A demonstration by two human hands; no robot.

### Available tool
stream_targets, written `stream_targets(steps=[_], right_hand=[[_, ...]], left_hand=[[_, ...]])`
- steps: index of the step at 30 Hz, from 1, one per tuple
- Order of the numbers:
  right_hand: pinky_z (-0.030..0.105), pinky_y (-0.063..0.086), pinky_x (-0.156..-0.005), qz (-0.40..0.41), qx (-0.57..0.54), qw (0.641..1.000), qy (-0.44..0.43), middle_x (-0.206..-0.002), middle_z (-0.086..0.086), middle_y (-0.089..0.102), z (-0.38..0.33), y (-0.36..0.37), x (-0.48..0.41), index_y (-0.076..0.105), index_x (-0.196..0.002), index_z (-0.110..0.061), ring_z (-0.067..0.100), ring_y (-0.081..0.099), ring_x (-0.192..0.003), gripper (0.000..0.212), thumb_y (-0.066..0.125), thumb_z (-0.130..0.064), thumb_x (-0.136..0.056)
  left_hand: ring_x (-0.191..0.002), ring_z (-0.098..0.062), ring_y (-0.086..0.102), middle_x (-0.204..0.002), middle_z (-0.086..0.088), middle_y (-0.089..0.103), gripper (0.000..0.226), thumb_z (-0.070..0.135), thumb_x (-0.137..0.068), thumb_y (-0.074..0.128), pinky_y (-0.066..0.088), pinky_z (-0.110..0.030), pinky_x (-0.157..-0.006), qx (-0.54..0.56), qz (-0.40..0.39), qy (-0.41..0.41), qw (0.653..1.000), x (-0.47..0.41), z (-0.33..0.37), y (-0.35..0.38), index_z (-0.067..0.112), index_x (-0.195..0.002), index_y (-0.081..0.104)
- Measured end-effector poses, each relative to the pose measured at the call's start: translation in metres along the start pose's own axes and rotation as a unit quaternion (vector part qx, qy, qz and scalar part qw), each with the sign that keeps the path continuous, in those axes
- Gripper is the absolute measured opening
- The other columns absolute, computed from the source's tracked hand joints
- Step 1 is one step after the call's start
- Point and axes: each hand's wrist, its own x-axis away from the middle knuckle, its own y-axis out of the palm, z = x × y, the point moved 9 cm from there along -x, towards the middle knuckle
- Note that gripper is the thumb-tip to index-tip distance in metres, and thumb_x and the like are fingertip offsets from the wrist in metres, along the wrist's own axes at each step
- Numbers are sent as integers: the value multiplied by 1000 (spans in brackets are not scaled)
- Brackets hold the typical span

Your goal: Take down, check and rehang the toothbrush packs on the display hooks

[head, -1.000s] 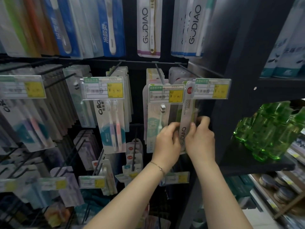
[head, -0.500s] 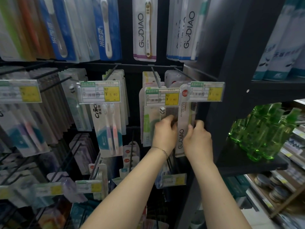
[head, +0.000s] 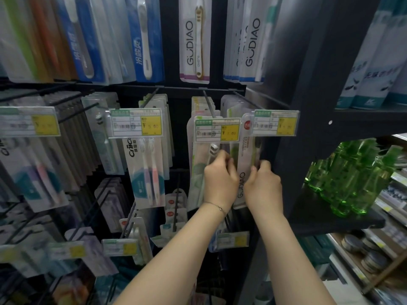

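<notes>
Pinched the toothbrush pack (head: 244,150) by its edges with left hand (head: 220,179) and right hand (head: 263,186), slightly higher than before; was probably rehanging it.

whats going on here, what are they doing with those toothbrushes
A person at a shop's toothbrush display holds one white GUDIAO pack in both hands. The left hand grips its left edge and the right hand pinches its right edge. The pack's top sits beside the price tag at the end of the rightmost hook. Whether it is threaded on that hook cannot be told.
</notes>
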Motion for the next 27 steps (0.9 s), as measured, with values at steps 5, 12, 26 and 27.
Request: stream_targets(steps=[5,12,26,27], right_hand=[[44,55,-69,2,-9,1000,5,-97,19,64,1,-1,0,48,-112,-7,35,64,-83,21,38,-22,-102],[42,54,-70,2,-37,999,12,-99,19,63,4,-1,1,48,-113,-7,34,62,-84,21,38,-23,-102],[32,49,-68,-55,-118,989,-63,-82,-1,65,14,14,34,63,-99,-23,20,62,-78,13,50,-18,-97],[29,48,-65,-68,-157,983,-63,-78,-3,65,16,16,38,64,-96,-25,16,62,-74,15,52,-16,-97]], left_hand=[[-63,-17,56,-71,-7,61,12,7,-94,53,43,-26,-56,-65,-21,32,997,10,10,-6,7,-82,54],[-59,-12,53,-65,2,55,14,11,-88,61,48,-27,-56,-95,-54,48,993,31,-1,-25,13,-77,52],[-65,-14,62,-71,-2,63,6,13,-87,64,55,-30,-64,14,-104,-8,994,63,-24,-72,18,-85,61],[-65,-15,64,-72,-2,63,6,13,-88,63,56,-31,-65,27,-109,-14,994,65,-25,-73,18,-86,60]])
